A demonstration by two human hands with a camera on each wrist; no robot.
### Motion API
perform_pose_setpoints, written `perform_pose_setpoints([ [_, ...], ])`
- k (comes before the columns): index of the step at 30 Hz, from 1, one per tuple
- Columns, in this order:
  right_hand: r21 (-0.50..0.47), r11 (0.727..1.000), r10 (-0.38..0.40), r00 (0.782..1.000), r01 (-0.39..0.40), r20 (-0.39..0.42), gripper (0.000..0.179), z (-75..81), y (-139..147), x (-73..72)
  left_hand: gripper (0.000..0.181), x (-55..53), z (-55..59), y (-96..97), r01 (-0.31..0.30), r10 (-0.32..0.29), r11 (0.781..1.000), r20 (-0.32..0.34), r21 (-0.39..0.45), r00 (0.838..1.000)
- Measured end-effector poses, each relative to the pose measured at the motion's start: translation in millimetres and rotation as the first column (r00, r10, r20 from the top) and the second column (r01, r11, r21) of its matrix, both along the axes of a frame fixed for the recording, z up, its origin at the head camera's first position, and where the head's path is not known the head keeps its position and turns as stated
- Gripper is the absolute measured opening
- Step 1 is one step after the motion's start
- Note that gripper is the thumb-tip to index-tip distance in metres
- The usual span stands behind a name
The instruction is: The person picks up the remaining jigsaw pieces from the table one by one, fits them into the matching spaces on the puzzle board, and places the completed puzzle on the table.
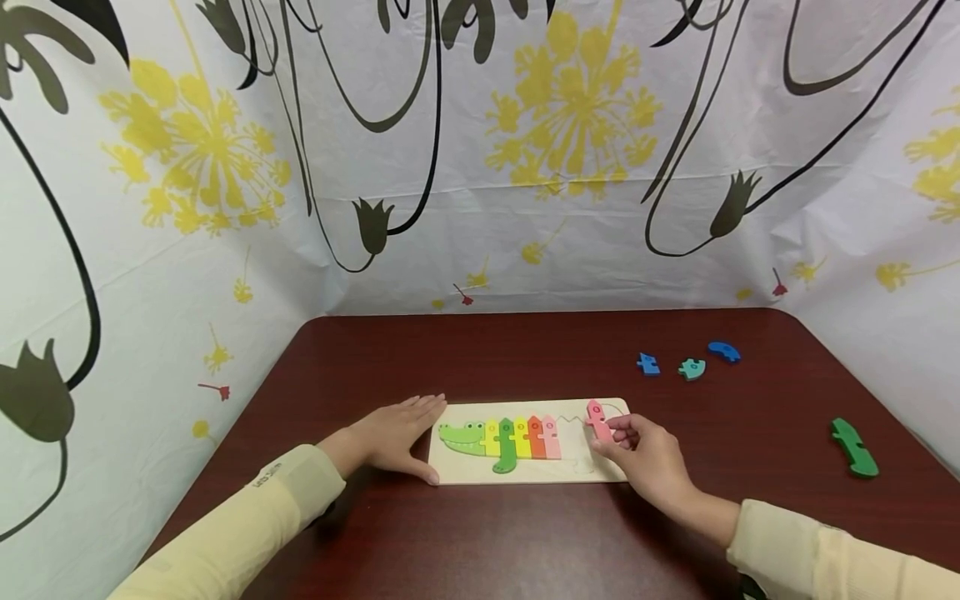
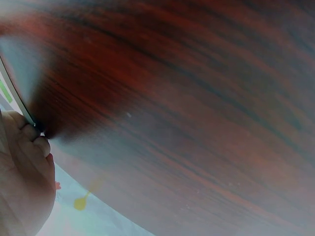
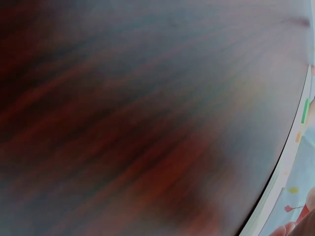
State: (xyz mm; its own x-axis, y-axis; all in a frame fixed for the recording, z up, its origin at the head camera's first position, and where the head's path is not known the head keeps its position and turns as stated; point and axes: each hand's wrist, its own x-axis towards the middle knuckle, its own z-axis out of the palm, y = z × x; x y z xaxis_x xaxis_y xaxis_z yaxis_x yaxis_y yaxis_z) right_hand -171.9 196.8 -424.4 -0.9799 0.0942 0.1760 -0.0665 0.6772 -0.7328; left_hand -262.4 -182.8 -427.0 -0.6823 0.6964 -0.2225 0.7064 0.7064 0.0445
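Observation:
A pale wooden puzzle board (image 1: 465, 473) lies on the table, part filled with a crocodile. From its green head (image 1: 461, 439), yellow, green, orange and pink pieces run toward the middle; outlines mark the bare right part. My right hand (image 1: 651, 454) pinches a deep pink puzzle piece (image 1: 597, 419) between thumb and fingers over that right part. At the board's left edge rests my left hand (image 1: 397, 435), thumb spread from its extended fingers. In the left wrist view that hand (image 2: 24, 167) shows beside the board's edge. Only bits of fingers (image 3: 306, 226) enter the right wrist view.
Two blue pieces (image 1: 648, 364) (image 1: 723, 352) and a teal piece (image 1: 692, 369) lie beyond the board at the back right. A green piece (image 1: 854, 448) sits near the right side of the dark red-brown table (image 1: 480, 542). A flower-printed white cloth (image 1: 465, 167) hangs behind.

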Motion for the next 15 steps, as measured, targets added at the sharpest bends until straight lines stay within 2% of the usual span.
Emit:
perform_pose_setpoints([
  [15, -0.020, 1.000, 0.013, 1.000, -0.013, 0.017, 0.032, -3.9, -18.4, -4.6, 0.122, -0.6, 0.9, -0.4, 0.007, -0.007, 1.000, 0.001, 0.003, 1.000],
])
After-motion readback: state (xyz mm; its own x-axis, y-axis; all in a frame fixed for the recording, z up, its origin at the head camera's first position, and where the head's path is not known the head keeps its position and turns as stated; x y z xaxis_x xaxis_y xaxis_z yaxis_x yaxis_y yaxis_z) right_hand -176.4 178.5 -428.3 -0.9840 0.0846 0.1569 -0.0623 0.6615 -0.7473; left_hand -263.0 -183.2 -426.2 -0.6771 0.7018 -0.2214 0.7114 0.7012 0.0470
